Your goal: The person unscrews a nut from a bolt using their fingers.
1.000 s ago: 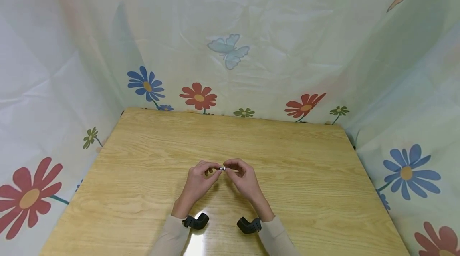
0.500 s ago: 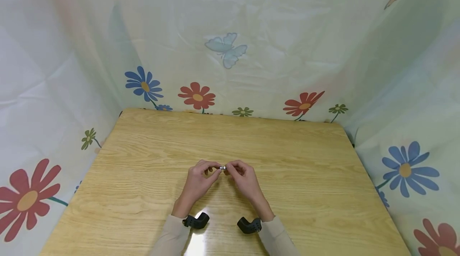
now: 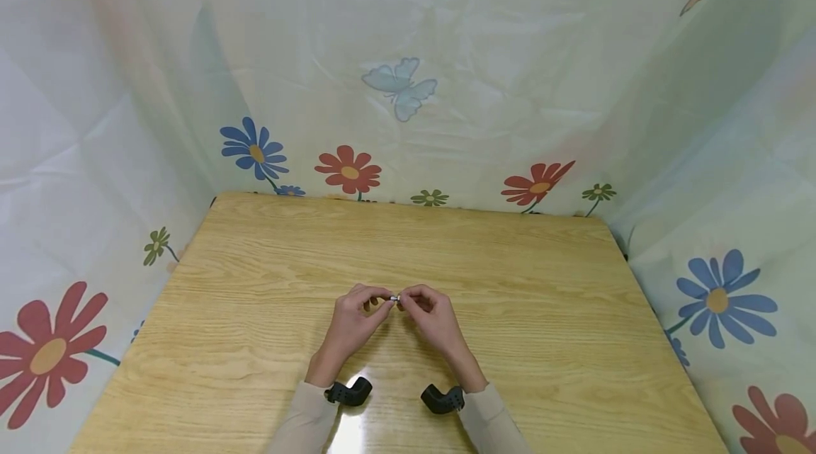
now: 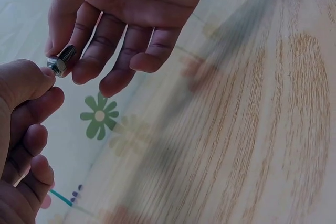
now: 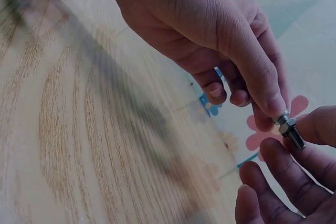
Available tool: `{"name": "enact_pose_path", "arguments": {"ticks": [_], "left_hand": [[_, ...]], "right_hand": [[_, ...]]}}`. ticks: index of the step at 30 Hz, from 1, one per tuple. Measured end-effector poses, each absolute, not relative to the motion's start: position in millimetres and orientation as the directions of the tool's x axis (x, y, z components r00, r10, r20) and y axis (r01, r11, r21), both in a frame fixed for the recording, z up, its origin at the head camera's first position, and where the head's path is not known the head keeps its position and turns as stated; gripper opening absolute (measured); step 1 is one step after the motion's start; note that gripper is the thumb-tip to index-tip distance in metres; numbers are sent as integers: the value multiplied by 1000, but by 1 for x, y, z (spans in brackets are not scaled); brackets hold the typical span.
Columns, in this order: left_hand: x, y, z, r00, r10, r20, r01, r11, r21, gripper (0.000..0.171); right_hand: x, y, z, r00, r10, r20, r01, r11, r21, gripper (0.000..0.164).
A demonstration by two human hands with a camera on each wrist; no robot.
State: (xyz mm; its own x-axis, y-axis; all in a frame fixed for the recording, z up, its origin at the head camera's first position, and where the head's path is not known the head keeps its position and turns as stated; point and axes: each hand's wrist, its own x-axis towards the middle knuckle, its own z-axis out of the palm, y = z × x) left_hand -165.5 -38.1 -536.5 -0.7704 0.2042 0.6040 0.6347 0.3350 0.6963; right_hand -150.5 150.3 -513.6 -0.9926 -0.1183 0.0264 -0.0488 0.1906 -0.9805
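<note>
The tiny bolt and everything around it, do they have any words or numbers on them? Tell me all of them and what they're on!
There are none that I can read.
Bolt and nut: no writing shows; any tiny marks would be too small to read.
Black wrist gadgets: no readable label.
Curtain: just pictures, like flowers and a blue butterfly.
Table: only wood grain.

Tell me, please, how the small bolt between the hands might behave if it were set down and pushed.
The bolt looks like shiny metal, so it is probably stiff and fairly heavy for its size. Its round threaded length could let it roll, though the flat-sided nut on it would likely check that.
</note>
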Motion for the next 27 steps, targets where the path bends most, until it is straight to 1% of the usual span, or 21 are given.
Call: {"name": "enact_pose_path", "arguments": {"ticks": [6,10,16,23,27], "left_hand": [[-164,-38,-535,-769,205,606,636,342,692,13],[-163,-39,-535,-771,196,606,633,345,693,14],[-161,-40,-535,-769,190,610,634,341,694,14],[-162,-43,-533,-761,187,622,644,342,685,16],[-162,-44,-532,-752,185,633,652,345,675,16]], "right_hand": [[-149,150,-514,-989,-140,52,-75,164,-984,17],[-149,150,-513,-987,-145,72,-95,164,-982,15],[-148,150,-514,-983,-157,97,-124,172,-977,16],[-149,150,-510,-978,-174,110,-136,139,-981,31],[-150,151,-510,-979,-176,106,-136,170,-976,36]]}}
